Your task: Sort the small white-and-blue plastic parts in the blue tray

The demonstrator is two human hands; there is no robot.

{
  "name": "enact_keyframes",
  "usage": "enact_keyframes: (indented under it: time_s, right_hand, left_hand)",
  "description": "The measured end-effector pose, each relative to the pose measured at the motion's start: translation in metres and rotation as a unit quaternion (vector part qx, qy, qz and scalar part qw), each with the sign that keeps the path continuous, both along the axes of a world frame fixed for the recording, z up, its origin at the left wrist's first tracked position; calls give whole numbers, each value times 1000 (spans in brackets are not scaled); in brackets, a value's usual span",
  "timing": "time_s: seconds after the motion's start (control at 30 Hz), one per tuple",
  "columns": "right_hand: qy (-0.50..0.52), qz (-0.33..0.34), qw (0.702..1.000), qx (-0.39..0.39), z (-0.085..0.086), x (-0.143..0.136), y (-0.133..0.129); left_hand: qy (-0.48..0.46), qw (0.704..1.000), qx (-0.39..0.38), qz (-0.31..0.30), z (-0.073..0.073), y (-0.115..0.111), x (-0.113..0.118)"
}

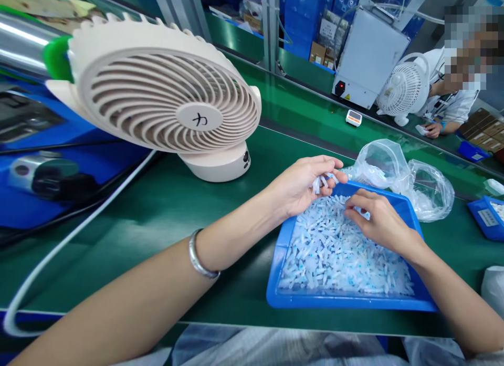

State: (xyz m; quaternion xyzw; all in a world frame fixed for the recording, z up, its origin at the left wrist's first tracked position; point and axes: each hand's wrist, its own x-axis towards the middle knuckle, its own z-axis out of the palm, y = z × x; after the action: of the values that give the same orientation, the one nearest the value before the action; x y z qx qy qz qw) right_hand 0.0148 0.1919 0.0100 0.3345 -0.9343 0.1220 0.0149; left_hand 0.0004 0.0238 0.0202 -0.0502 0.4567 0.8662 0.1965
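Cupped over the far left corner of a blue plastic tray (275, 271), my left hand (311, 182) holds several small white plastic pieces (323, 182) in its curled fingers. A spread of similar small white and pale-blue pieces (338, 255) covers the tray's bottom. Above the right part of that spread is my right hand (374, 216), its thumb and fingertips pinched together. Whatever lies between those fingertips is too hidden to make out. Just behind the tray lies a clear plastic bag (384, 164), partly bunched up, with some pale content inside.
A beige fan (169, 93) stands left of the tray, its white cable (59, 255) curving over the green table (129, 240). Behind are a small white-orange device (353, 117), a grey box (370, 56) and a white fan (405, 90). A co-worker's hand (433, 129) shows far right.
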Motion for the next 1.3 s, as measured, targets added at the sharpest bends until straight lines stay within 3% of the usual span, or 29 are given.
enact_keyframes:
  time_s: [0.2, 0.37, 0.47, 0.57, 0.67, 0.8, 0.97, 1.3]
  right_hand:
    - [-23, 138, 990, 34, -12, 12, -11]
    - [14, 150, 971, 184, -21, 17, -19]
    - [20, 147, 970, 194, -19, 19, -19]
    - [3, 134, 984, 119, -13, 18, -14]
    - [37, 95, 994, -43, -4, 15, -7]
    - [97, 23, 975, -201, 3, 9, -1]
    - [119, 25, 965, -232, 0, 9, -2]
    - [76, 4, 954, -290, 5, 10, 1]
  left_hand:
    - [-14, 1000, 4, -2, -1, -1, 0]
    - [-22, 1000, -6, -1, -1, -1, 0]
    - [-7, 999, -26, -17, -1, -1, 1]
    - [26, 997, -66, -37, -1, 1, 4]
    - [63, 989, -126, -39, -3, 5, 7]
    - [109, 971, -199, -78, -4, 7, 10]
    - [161, 951, -224, -139, -6, 6, 11]
    - [142, 960, -199, -133, -3, 5, 10]
